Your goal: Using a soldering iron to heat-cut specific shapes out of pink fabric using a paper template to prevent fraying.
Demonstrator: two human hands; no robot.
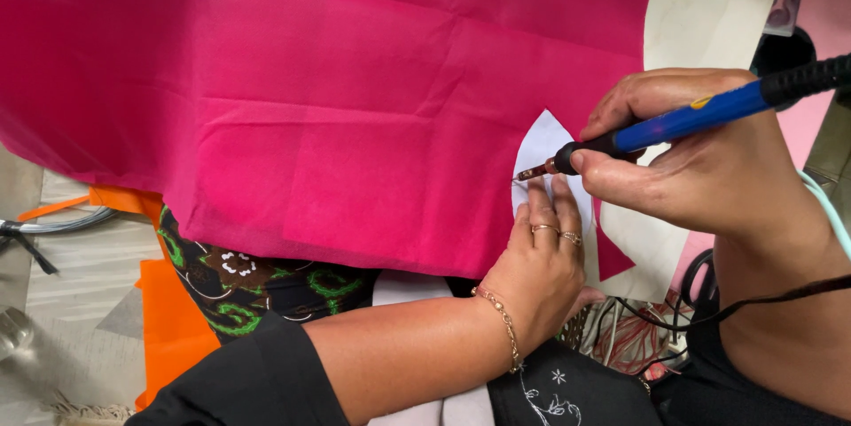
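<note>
Two hands meet at the right edge of the pink cloth (337, 98), which spreads wide across the counter and covers most of the view. Furthest left, orange cloth (173, 320) and a dark flowered fabric (257, 280) show beneath its lower edge.

Moving right, the left hand (541, 253) comes up from below, palm down. Its grip is flat and open, holding nothing; ringed fingers (554, 209) press the cloth down over a white pattern piece (542, 144), whose curved edge shows where the pink ends.

The metal tip of the hot cutting pen (683, 120) touches down just above those fingertips, right at the curved boundary between pink and white. The pen's long axis runs from that tip at lower left up to the blue and black handle at upper right, leaving the frame at the right edge.

The right hand (700, 160) is closed on the pen's blue barrel, pinched near the front like a pencil. Of the pair, the left hand lies nearer the cloth's edge, directly below the tip; the right sits to the tip's right, above a larger white board (709, 0).
</note>
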